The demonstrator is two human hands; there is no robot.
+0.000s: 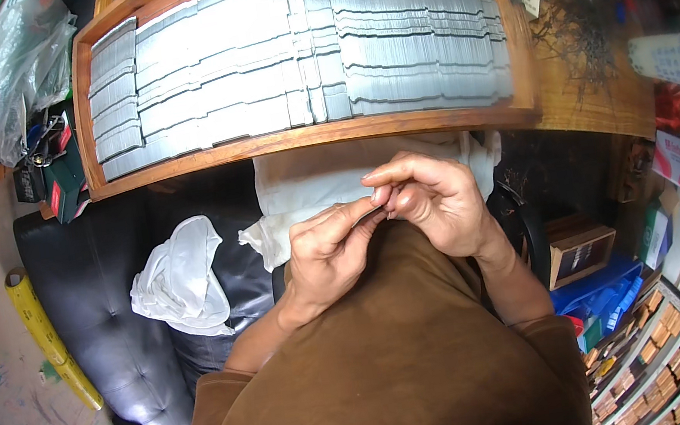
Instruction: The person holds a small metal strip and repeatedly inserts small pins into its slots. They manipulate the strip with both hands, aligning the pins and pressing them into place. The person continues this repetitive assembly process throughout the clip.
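Note:
My left hand [328, 253] and my right hand [434, 199] meet in front of my chest, fingertips pinched together at one spot. Whatever sits between the fingertips is too small to make out. Both hands hover over a white cloth [327, 184] on my lap, above my brown shirt. Just beyond them lies a wooden tray [88, 117] packed with rows of thin grey metal strips [292, 54].
A black padded seat [98, 281] carries a crumpled white cloth [180, 278] to my left. A yellow roll [45, 337] lies on the floor. A clear plastic bag [12, 72] sits upper left. Wire bits [575, 27], boxes and a blue tray [608, 296] crowd the right.

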